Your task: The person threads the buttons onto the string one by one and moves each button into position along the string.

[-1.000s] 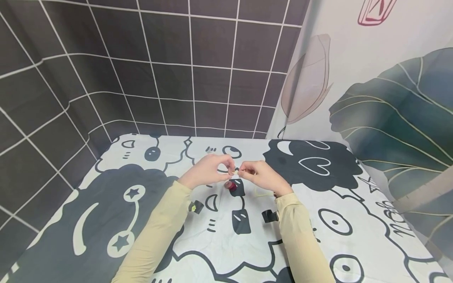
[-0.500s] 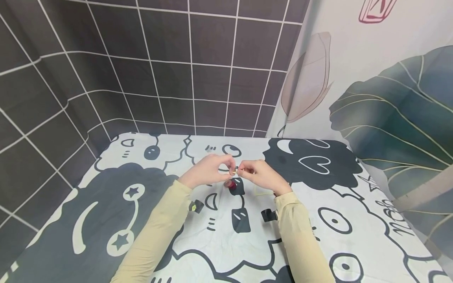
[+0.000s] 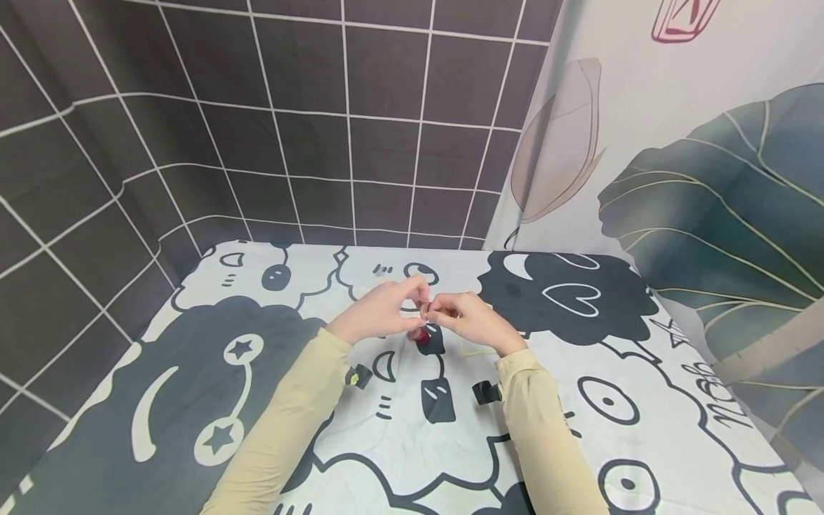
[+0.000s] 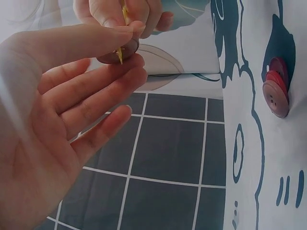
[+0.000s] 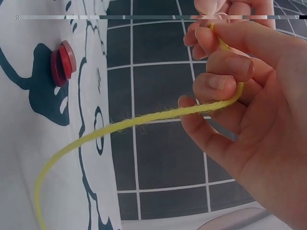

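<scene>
My left hand [image 3: 380, 312] pinches a dark brown button [image 4: 108, 58] between thumb and fingertips, while its other fingers extend loosely. The pointed end of a yellow yarn [image 4: 120, 53] shows against the button's face in the left wrist view. My right hand [image 3: 475, 323] pinches that yarn near its end, its fingertips right at the left hand's. From the curled right fingers the yarn [image 5: 158, 116] runs down in a long curve towards the cloth. Below the hands, several red and pinkish buttons [image 4: 276, 98] lie in a small overlapping pile.
A white cloth [image 3: 412, 450] with black cartoon drawings covers the table. Behind it hangs a dark curtain [image 3: 309, 143] with a white grid. A leaf-printed curtain [image 3: 708, 214] hangs at the right. Black straps [image 3: 487, 392] sit at the wrists.
My right hand has shifted slightly left, so the fingertips of both hands now meet, closing the small gap seen earlier. The button pile on the cloth stays put.
</scene>
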Tool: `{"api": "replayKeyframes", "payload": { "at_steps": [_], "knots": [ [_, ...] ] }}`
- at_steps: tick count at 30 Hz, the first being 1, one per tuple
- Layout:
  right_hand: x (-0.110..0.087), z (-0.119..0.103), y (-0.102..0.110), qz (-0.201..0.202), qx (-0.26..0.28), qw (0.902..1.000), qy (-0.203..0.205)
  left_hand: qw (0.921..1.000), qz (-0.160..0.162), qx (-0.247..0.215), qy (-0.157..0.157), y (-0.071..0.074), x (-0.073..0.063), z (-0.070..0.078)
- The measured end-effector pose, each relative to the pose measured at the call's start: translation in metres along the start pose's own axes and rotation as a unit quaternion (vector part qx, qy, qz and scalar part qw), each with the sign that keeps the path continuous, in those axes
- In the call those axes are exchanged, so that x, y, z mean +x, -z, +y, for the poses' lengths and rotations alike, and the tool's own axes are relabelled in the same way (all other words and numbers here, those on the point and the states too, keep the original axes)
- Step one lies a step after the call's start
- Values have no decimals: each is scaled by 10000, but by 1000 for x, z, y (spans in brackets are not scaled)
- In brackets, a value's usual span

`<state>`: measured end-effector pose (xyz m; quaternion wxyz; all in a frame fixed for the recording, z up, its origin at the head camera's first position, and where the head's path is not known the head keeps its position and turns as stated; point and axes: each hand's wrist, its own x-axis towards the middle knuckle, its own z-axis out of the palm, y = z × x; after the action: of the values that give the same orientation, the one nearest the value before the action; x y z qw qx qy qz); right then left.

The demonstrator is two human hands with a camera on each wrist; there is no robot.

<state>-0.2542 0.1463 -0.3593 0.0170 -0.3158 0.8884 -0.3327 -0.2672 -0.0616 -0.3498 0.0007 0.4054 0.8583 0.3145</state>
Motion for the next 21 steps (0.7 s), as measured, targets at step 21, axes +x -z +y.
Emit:
{"api": "replayKeyframes", "payload": {
  "at_steps": [21],
  "knots": [
    [2, 1, 1, 10, 146, 9994, -329, 9981, 166, 470, -350, -2, 1, -2]
  ]
}}
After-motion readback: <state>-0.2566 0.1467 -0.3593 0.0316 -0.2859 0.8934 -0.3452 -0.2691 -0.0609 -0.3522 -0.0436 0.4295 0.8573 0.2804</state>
